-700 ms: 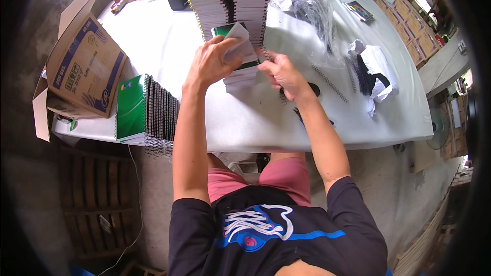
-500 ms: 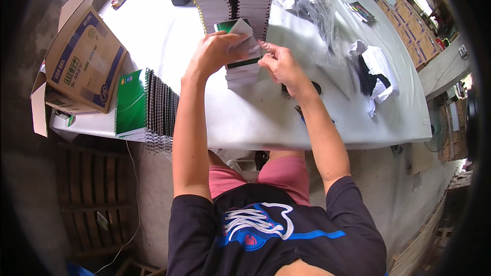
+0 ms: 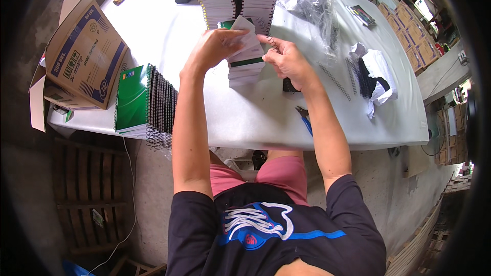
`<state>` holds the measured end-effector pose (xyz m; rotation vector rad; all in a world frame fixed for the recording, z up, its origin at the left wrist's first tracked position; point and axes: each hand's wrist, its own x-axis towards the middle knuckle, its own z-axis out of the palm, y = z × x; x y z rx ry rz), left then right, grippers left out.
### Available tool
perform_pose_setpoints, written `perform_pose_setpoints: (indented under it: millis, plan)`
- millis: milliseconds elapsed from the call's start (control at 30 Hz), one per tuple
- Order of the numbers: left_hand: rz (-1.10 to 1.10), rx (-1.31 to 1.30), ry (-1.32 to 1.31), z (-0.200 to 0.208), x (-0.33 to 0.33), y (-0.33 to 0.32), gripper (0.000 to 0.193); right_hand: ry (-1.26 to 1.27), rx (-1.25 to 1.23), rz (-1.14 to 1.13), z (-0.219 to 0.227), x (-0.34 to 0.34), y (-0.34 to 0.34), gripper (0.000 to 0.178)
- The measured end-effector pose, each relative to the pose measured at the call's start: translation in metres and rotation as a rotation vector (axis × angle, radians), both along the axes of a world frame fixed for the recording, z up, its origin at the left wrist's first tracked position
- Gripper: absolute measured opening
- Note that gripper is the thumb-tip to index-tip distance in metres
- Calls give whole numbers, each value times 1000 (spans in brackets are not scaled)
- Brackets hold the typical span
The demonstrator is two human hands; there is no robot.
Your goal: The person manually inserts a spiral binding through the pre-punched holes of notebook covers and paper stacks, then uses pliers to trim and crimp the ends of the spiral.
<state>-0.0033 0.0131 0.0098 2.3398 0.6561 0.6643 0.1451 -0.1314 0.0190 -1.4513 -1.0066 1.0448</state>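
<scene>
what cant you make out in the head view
Dark wire at right hand: too small to trace, head view.
Black object: kind unclear, partly behind right hand, head view.
Blue tool: partly behind right forearm, head view.
Tall notebook stacks: cut off by head view's top edge.

Lifted sheet (image 3: 244,24) white; notebook cover (image 3: 130,99) green, paler curved streaks; shirt (image 3: 317,217) black, white-blue print; shorts (image 3: 284,172) pink; box (image 3: 86,57) brown, dark-blue bands.
</scene>
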Motion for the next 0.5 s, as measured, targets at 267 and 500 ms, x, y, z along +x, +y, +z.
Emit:
perform_pose_setpoints:
  millis: [267,500]
  plan:
    - [-23,160,36,5,-1,-10,59,131,100,-100,-5,5,0,52]
    - [18,34,54,1,1,-5,47,191,73,-105,-13,16,-10,52]
